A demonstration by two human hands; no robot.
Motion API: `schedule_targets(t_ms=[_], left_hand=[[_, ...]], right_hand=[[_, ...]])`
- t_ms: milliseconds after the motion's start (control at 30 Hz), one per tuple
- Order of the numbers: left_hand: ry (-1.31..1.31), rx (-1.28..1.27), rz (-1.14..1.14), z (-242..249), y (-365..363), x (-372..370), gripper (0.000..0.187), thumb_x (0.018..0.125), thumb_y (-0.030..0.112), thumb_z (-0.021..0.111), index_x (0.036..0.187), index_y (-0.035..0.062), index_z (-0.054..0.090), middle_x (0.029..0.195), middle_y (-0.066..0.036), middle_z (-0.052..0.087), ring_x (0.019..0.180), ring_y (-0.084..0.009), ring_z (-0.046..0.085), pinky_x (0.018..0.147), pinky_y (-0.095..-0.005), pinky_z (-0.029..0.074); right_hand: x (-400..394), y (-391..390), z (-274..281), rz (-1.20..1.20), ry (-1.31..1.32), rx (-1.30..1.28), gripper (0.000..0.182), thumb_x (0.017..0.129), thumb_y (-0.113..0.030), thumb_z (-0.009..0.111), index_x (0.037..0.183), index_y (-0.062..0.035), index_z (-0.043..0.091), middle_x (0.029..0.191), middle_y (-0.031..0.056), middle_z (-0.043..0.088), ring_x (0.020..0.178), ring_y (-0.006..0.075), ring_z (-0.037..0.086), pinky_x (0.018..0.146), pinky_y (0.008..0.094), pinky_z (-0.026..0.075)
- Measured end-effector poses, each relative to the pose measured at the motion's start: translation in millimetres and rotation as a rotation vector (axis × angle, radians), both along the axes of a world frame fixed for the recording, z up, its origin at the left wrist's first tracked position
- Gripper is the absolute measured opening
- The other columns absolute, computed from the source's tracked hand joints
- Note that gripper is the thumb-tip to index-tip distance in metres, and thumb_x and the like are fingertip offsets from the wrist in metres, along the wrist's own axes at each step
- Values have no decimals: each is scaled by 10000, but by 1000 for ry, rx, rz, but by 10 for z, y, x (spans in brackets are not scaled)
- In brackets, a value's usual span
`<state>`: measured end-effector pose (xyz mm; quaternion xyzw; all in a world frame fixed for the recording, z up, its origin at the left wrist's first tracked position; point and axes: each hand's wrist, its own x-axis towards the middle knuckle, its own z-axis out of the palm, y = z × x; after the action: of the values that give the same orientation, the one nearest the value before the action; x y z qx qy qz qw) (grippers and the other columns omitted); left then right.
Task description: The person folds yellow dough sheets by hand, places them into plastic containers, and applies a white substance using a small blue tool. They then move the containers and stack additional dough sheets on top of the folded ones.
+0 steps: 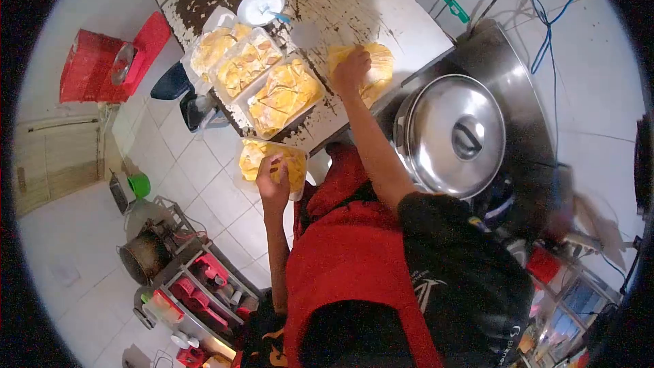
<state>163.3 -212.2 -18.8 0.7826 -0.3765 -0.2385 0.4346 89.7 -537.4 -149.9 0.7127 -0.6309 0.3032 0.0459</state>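
Yellow sheets (381, 71) lie on the bench (415, 37), just ahead and left of the steel pot (443, 112), their lower end tapering back toward it; the hand hides too much to call the long axis. The right hand (351, 71) is down on them, and I can't tell if its grip is clenched. Well left of the pot, the left hand (274, 180) curls over a filled tub (298, 191), its grip equally unreadable.

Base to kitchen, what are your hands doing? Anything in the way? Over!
Left hand over a filled box. Right hand on the yellow pile. Lidded pot close by, seemingly not blocking.
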Motion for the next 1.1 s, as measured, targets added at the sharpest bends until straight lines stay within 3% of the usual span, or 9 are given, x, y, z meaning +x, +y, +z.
schedule_targets(t_ms=[133,200,400,600,667,700,900,967,1100], left_hand=[[34,-52,-2,86,-228,-71,207,910,47,631,1112,0,630,1015,-151,659,956,-267,646,839,-355,514],[35,-20,-7,111,-335,-97,231,900,37,634,1128,1,628,1033,-144,665,969,-248,647,853,-343,514],[321,-143,-56,197,-673,-172,228,939,48,619,1166,36,627,1185,-106,658,1070,-218,631,942,-335,498],[668,-320,31,79,-1072,-162,499,1061,376,404,1362,-16,478,1319,-140,566,1155,-254,584,972,-373,479],[1300,-594,227,-38,-1090,-180,634,1036,526,351,1340,-12,488,1302,-139,559,1094,-276,595,934,-383,494],[1745,-789,-209,-292,-959,-37,727,993,629,344,1332,1,482,1233,-120,583,1009,-269,597,890,-392,503],[1841,-936,227,163,-953,-329,792,976,631,338,1440,-10,370,1402,-254,460,1247,-355,492,1047,-471,416],[1725,-901,133,295,-891,-383,816,965,626,346,1484,-4,313,1504,-279,332,1375,-403,362,1129,-523,311],[1599,-890,5,239,-739,-309,845,940,613,390,1510,2,260,1579,-286,180,1456,-473,192,1171,-594,193]], right_hand=[[-20,-130,54,145,-261,-26,496,765,-7,571,1248,-27,461,1050,127,534,980,296,535,870,422,430],[-137,-225,89,341,-702,234,502,742,26,631,1222,-39,495,952,92,568,844,248,574,771,381,485],[-605,-477,766,589,-795,488,531,722,-66,783,1198,-52,549,889,54,634,793,167,612,704,332,532],[-673,185,2081,1176,-533,860,382,768,-61,744,1133,-34,637,1023,58,674,940,173,641,854,304,517],[-633,530,2145,1310,-620,884,337,786,-84,759,1100,-31,650,1017,51,679,944,158,643,861,290,509],[-594,687,2124,1306,-618,885,337,786,-84,759,1100,-31,650,1017,51,679,944,158,643,861,290,509],[-590,877,1679,1099,-907,1038,251,808,-97,753,1023,-26,646,956,65,684,905,158,645,806,310,521],[-656,608,1020,803,-743,727,248,789,-98,760,991,-16,640,965,89,681,920,208,662,783,350,533],[-826,106,-37,929,-109,176,299,760,-89,761,1014,-12,623,995,138,660,906,313,642,805,405,528]])
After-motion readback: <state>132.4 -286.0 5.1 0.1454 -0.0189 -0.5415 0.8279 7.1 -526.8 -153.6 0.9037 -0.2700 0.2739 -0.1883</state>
